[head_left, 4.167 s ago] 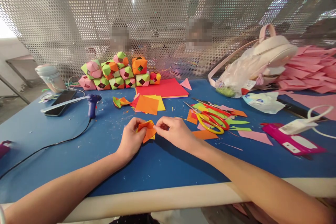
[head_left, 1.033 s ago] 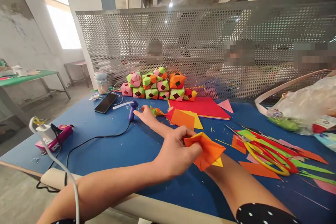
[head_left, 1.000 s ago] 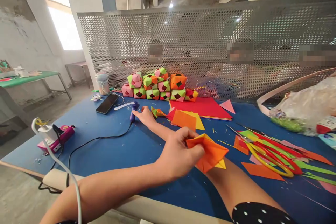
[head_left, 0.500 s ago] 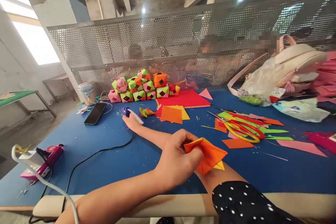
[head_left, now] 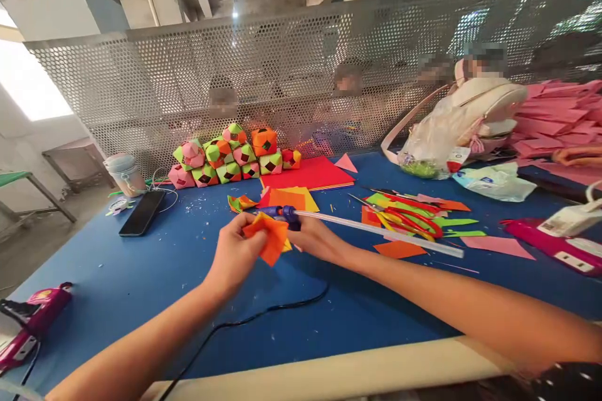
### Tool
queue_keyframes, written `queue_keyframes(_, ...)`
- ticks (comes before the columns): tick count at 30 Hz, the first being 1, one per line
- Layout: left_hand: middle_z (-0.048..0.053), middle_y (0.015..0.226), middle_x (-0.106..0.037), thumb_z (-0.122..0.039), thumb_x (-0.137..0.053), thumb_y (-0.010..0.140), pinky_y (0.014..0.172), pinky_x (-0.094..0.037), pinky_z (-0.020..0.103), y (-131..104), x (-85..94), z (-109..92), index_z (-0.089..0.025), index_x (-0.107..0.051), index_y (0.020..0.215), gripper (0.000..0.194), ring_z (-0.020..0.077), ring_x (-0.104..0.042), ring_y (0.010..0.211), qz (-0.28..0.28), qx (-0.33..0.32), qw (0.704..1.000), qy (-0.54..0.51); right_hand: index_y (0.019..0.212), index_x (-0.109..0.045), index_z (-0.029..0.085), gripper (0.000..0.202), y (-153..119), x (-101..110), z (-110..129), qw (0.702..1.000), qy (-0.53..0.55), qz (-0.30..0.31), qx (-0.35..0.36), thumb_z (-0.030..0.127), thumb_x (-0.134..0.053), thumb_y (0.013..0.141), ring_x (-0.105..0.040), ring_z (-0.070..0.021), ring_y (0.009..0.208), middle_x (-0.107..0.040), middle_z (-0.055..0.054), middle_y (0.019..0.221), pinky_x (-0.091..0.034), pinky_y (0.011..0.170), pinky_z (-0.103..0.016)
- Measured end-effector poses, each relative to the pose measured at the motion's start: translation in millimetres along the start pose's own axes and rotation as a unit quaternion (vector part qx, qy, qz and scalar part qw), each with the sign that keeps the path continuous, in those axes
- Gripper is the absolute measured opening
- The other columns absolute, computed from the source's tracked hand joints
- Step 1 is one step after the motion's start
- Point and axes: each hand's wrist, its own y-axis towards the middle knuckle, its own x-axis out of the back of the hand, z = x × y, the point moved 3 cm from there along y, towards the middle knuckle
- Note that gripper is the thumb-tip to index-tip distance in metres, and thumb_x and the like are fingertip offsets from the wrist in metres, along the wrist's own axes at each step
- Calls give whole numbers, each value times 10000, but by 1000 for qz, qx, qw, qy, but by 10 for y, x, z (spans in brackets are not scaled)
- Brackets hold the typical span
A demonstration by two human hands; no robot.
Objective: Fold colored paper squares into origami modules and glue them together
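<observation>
My left hand [head_left: 239, 254] is closed on a folded orange and yellow paper piece [head_left: 275, 239], thumb pressed on its face. Just to the right, my right hand [head_left: 315, 237] grips a blue hot glue gun [head_left: 290, 216]. A long clear glue stick [head_left: 385, 229] sticks out of the gun's back toward the right. The gun's nozzle end is near the folded paper; whether they touch I cannot tell. A black cord [head_left: 263, 313] trails from below my right hand across the blue table to the front edge.
Several folded paper balls [head_left: 229, 153] are stacked at the back. Before them lie red sheets [head_left: 324, 173] and orange paper [head_left: 286, 198]. Scissors [head_left: 404, 225] rest among scraps at right. A phone [head_left: 142, 213], a cup [head_left: 125, 175], power strips [head_left: 35, 326] and a backpack [head_left: 489, 100] stand around.
My right hand has lifted the glue gun from the far side of the table and brought it beside the folded paper. My left hand still holds the paper. The view has turned right.
</observation>
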Motion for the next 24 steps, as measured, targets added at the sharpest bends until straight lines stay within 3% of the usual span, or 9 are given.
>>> queue_keyframes(4, -14, 634, -591, -166, -552, 624, 506, -380, 199, 311, 50, 371, -147, -548, 734, 112, 109, -528, 549, -19, 63, 998, -16, 784, -601, 169, 166, -98, 294, -70, 998, -63, -30, -5, 327, -554, 763, -448, -119, 473, -507, 43, 521, -371, 491, -243)
queue_keyframes(8, -17, 583, -582, -158, -564, 601, 477, -361, 196, 422, -36, 560, -145, -545, 686, 88, 105, -518, 505, -5, 88, 996, -1, 776, -609, 193, 223, -193, 462, -33, 983, -175, -62, 11, 393, -515, 807, -529, -156, 584, -602, -6, 667, -432, 581, -275)
queue_keyframes(12, -28, 588, -568, -157, -565, 613, 478, -351, 185, 478, -181, 568, -141, -557, 696, 85, 94, -505, 505, 13, 94, 996, 4, 838, -610, 205, 236, -174, 492, -27, 983, -163, -72, 31, 417, -507, 830, -593, -177, 701, -646, -29, 805, -474, 627, -275)
queue_keyframes(17, -14, 663, -580, -144, -546, 624, 515, -385, 190, 528, -420, 560, -140, -580, 739, 120, 104, -515, 573, 47, 81, 996, 11, 877, -589, 201, 207, -43, 404, -116, 995, -51, -80, 4, 387, -581, 787, -613, -167, 718, -654, -15, 798, -508, 657, -272)
queue_keyframes(21, -44, 617, -514, -124, -537, 643, 487, -346, 173, 512, -584, 602, -151, -562, 715, 80, 74, -430, 530, 77, 71, 994, 6, 880, -566, 184, 199, -12, 375, -208, 993, 22, -100, -52, 319, -613, 742, -625, -167, 712, -654, -21, 803, -516, 614, -263)
queue_keyframes(24, -42, 635, -534, -167, -580, 679, 503, -367, 178, 481, -656, 627, -156, -551, 733, 62, 75, -450, 540, 93, 97, 990, -41, 865, -557, 194, 158, -28, 382, -254, 994, 12, -97, -46, 306, -589, 760, -620, -162, 686, -645, -15, 789, -504, 553, -247)
